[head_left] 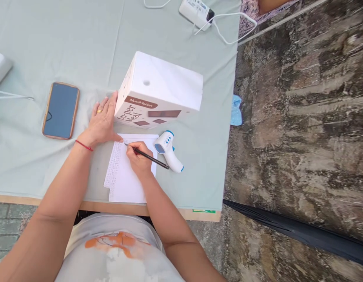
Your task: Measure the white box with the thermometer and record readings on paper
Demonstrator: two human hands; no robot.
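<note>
My right hand grips a black pen, its tip near the top left of a white sheet of paper. Small handwriting runs down the sheet's left side, and another written sheet peeks out beneath it. My left hand lies with fingers stretched out, beside the left face of a white box lettered "NutriMotion Super Meal"; its thumb reaches the paper's top left corner. Just right of the paper rests a white and blue infrared thermometer, partly behind the pen's end.
On the pale green tablecloth, a phone in a brown case lies left of my hand. A white device with a cable is at the back right. Another white object sits at the left edge. Stone ground borders the table's right.
</note>
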